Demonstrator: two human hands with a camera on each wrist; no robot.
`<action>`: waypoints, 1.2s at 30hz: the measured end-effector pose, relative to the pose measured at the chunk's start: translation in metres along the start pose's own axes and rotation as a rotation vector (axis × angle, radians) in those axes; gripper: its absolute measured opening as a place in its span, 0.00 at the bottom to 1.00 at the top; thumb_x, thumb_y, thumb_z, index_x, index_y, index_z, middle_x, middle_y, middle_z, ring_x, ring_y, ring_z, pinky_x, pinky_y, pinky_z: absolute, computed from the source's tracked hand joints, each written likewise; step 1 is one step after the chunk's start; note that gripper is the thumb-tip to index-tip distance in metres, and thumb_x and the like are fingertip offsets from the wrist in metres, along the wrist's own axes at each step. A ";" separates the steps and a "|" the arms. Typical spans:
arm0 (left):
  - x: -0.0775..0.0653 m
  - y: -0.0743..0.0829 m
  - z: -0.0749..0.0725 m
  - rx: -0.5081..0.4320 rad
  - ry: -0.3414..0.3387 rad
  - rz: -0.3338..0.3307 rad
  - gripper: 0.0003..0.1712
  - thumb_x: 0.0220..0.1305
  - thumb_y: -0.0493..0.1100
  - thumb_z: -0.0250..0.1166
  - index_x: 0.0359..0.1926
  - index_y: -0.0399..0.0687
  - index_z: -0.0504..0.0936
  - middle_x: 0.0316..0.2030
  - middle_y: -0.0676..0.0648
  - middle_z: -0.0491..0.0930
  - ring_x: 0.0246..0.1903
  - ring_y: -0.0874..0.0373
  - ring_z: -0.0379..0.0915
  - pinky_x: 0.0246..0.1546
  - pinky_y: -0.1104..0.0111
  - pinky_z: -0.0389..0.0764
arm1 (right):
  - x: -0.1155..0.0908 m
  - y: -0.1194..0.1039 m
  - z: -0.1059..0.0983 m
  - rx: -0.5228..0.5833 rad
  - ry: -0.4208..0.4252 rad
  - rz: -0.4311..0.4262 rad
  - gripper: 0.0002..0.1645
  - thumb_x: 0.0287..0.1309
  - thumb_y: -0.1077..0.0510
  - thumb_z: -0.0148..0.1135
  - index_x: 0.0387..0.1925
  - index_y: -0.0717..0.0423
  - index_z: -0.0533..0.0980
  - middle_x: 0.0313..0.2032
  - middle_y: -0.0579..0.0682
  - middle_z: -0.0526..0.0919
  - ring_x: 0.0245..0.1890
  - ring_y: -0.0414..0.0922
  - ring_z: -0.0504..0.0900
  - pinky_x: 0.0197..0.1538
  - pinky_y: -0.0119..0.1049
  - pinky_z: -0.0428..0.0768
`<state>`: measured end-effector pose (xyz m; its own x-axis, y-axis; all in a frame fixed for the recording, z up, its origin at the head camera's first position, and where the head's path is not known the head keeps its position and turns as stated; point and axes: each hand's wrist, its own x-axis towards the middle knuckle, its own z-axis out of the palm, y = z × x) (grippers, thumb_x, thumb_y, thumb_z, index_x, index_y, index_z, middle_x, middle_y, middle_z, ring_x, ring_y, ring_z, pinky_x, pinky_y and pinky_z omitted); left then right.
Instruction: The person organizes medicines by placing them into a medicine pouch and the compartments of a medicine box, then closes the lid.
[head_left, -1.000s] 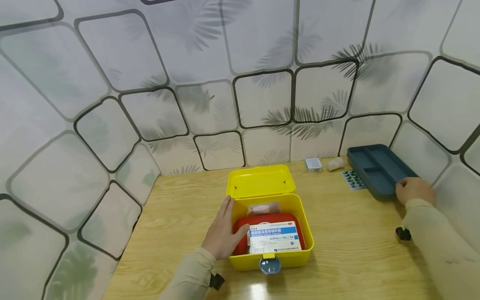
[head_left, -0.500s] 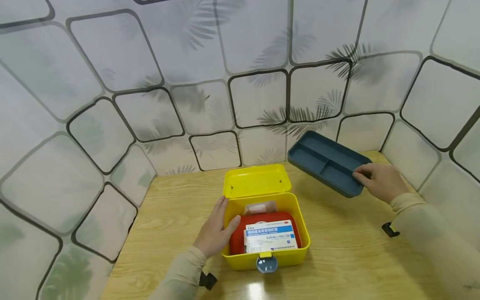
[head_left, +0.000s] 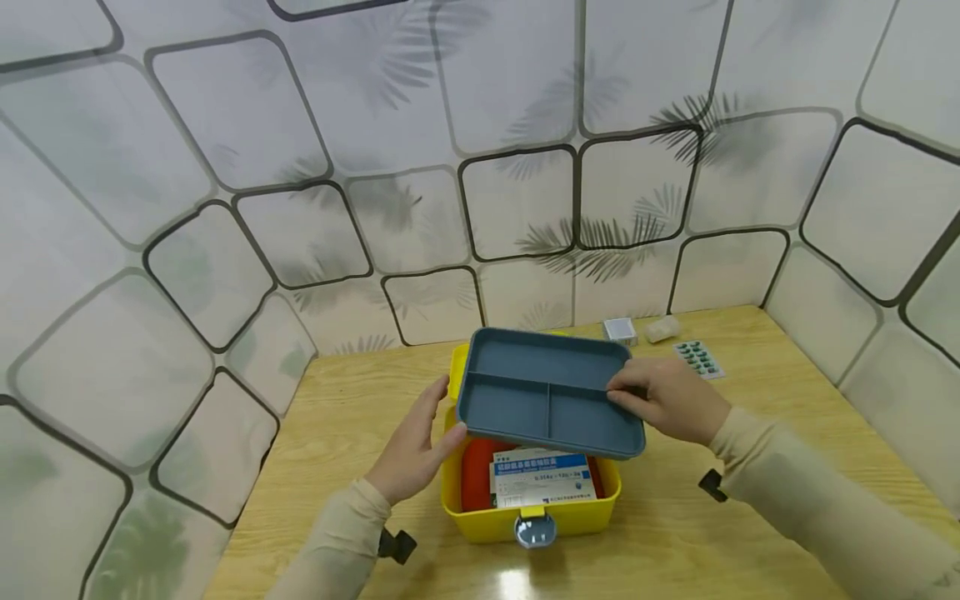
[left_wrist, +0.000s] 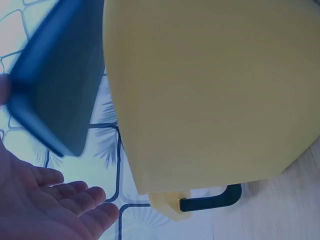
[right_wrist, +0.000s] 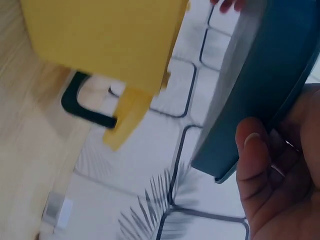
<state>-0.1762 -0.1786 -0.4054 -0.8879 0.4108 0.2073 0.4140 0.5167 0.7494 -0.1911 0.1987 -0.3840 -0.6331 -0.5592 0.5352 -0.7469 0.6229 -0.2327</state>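
My right hand (head_left: 671, 398) pinches the right rim of a dark blue divided tray (head_left: 506, 404), thumb along its outer wall in the right wrist view. The tray hangs tilted above the back of an open yellow box (head_left: 491, 525), covering most of its lid. Beside the tray's left end is my left hand (head_left: 408, 454), fingers extended and thumb tip right at the tray's corner; its palm (left_wrist: 30, 200) faces up in the left wrist view. Inside the yellow box, a white-and-blue medicine carton (head_left: 540, 479) lies on a red case (head_left: 476, 479).
At the back right of the wooden table (head_left: 750, 467) are a small white box (head_left: 619, 331), a pale crumpled roll (head_left: 662, 329) and a blister pack of green capsules (head_left: 699, 359). A patterned wall (head_left: 525, 208) rises behind. A blue-grey latch (head_left: 536, 530) hangs at the yellow box's front.
My right hand has lifted the tray off the back right of the table and carried it left over the yellow box. My left hand has moved slightly off the box's left side.
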 end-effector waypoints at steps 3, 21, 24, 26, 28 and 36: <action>-0.003 -0.001 0.000 -0.108 -0.004 0.045 0.36 0.75 0.49 0.47 0.76 0.47 0.44 0.73 0.42 0.50 0.70 0.45 0.50 0.66 0.44 0.58 | 0.003 -0.011 0.008 0.038 -0.034 -0.015 0.03 0.57 0.59 0.67 0.32 0.46 0.83 0.29 0.35 0.80 0.26 0.28 0.73 0.27 0.27 0.75; -0.021 -0.019 0.024 -0.089 0.045 -0.010 0.44 0.68 0.44 0.59 0.76 0.48 0.44 0.73 0.47 0.50 0.71 0.52 0.47 0.67 0.48 0.58 | 0.001 -0.028 0.034 0.085 -0.153 -0.025 0.03 0.57 0.60 0.67 0.31 0.46 0.83 0.28 0.35 0.76 0.24 0.29 0.70 0.26 0.23 0.73; -0.022 -0.022 0.026 -0.070 0.056 0.010 0.47 0.60 0.33 0.58 0.75 0.47 0.45 0.73 0.47 0.51 0.71 0.52 0.48 0.66 0.49 0.60 | 0.000 -0.028 0.037 0.073 -0.170 -0.023 0.03 0.57 0.59 0.67 0.31 0.47 0.83 0.27 0.35 0.75 0.24 0.29 0.69 0.26 0.23 0.73; -0.022 -0.022 0.028 -0.063 0.063 0.021 0.50 0.53 0.29 0.56 0.75 0.46 0.45 0.73 0.47 0.51 0.70 0.51 0.51 0.65 0.49 0.62 | 0.000 -0.028 0.039 0.073 -0.186 -0.022 0.02 0.58 0.59 0.66 0.32 0.47 0.83 0.28 0.35 0.75 0.24 0.29 0.69 0.27 0.23 0.74; -0.022 -0.021 0.028 -0.065 0.062 0.020 0.50 0.51 0.28 0.54 0.75 0.45 0.45 0.73 0.47 0.51 0.69 0.51 0.54 0.65 0.50 0.62 | 0.000 -0.028 0.039 0.079 -0.196 -0.016 0.03 0.58 0.59 0.66 0.33 0.47 0.83 0.28 0.35 0.76 0.25 0.29 0.70 0.27 0.24 0.74; -0.021 -0.013 0.028 -0.064 0.074 -0.079 0.44 0.55 0.30 0.51 0.74 0.41 0.49 0.73 0.43 0.51 0.68 0.47 0.54 0.66 0.47 0.59 | 0.002 -0.027 0.038 0.116 -0.264 0.002 0.03 0.61 0.58 0.64 0.34 0.47 0.83 0.30 0.35 0.78 0.26 0.29 0.72 0.29 0.26 0.76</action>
<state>-0.1570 -0.1729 -0.4375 -0.9305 0.3131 0.1902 0.3308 0.4952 0.8033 -0.1802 0.1602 -0.4078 -0.6540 -0.6907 0.3087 -0.7545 0.5658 -0.3325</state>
